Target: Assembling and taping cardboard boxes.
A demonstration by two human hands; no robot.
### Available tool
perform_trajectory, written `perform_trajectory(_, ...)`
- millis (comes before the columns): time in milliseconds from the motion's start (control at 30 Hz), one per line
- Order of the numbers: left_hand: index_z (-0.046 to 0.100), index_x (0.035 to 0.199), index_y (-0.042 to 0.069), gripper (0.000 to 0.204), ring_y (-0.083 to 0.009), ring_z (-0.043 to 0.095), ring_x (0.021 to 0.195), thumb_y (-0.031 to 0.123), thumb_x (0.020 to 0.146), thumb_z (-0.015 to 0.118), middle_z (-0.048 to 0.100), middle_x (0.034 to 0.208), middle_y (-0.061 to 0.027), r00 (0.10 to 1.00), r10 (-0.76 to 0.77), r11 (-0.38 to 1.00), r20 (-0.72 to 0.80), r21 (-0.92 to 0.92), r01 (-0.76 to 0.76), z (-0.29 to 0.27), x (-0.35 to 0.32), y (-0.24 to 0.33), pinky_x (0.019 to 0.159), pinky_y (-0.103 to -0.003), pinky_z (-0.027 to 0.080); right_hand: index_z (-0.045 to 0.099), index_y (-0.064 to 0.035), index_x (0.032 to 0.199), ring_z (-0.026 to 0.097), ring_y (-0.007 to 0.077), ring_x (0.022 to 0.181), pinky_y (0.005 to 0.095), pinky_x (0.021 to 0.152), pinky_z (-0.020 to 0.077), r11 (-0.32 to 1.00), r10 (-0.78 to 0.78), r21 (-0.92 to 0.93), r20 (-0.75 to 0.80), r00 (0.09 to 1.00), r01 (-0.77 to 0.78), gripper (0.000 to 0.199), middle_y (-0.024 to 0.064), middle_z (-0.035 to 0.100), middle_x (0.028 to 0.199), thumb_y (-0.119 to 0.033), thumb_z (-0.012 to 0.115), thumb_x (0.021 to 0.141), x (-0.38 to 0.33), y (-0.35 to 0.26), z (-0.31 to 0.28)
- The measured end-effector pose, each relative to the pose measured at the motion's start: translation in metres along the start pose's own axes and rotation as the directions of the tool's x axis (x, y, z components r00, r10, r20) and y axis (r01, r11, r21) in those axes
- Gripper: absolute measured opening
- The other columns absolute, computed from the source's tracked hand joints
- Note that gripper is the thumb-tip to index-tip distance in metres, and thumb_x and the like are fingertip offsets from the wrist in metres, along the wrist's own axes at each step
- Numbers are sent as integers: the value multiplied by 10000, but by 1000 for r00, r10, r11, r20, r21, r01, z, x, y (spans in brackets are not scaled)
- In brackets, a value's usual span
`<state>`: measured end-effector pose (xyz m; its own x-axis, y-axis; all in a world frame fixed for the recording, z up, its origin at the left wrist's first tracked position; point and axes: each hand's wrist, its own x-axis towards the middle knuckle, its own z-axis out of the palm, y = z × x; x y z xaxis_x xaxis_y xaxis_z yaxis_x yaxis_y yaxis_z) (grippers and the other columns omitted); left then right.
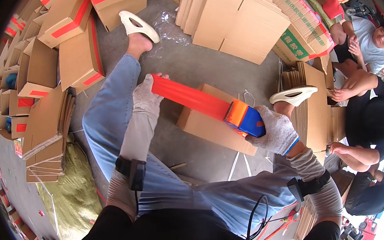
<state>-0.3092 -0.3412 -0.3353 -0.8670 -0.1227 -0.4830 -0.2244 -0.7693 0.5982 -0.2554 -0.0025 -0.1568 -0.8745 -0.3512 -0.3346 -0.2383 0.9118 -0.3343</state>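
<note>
A strip of red packing tape (190,97) is stretched between my two gloved hands, above a brown cardboard box (214,134) on the floor between my legs. The fingers of my left hand (146,97) pinch the free end of the tape. My right hand (277,129) is wrapped round a blue and orange tape dispenser (252,120), from which the strip runs. The tape hides part of the box's top, and whether it touches the box I cannot tell.
Taped boxes (78,55) are piled at the left. Flat cardboard sheets (234,23) lean at the far side, beside a printed carton (302,26). More flattened cardboard (314,82) stands at the right, where several people sit. A green woven sack (73,187) lies at the lower left.
</note>
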Motion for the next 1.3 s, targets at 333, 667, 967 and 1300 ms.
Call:
perform_trajectory(333,324,1513,-82,811,-411,476,1383,440,962,612,515,1442,-303,955,-177,385,-239,876,291,-65,51,-137,1134,-440,386,605,-42,1211,739,316,821,382,738,599,986,-149,48,-168,974,159,635,154,719,907,-289,860,684,9,2,17)
perform_trajectory(667,288,1580,37,692,-336,258,1530,355,989,458,282,1648,-172,657,32,-671,753,504,-545,81,-51,-109,1237,-504,196,628,-38,1191,731,338,911,453,762,584,983,-38,-179,58,998,48,561,157,733,943,-315,791,730,21,-5,1)
perform_trajectory(967,305,1583,48,668,-299,230,1539,385,1018,420,247,1672,-125,762,-42,-762,646,473,-443,88,-63,-99,1231,-513,185,618,-69,1176,730,369,922,466,761,579,974,138,-217,341,930,-65,460,182,739,915,-224,747,763,10,10,-8)
perform_trajectory(1300,242,1608,51,669,-318,205,1547,336,1034,432,204,1686,-126,730,-77,-796,679,399,-455,98,-61,-104,1231,-516,191,494,-72,1252,702,390,884,473,771,576,984,128,-108,-106,986,-139,609,210,665,1012,-272,800,765,-76,212,181)
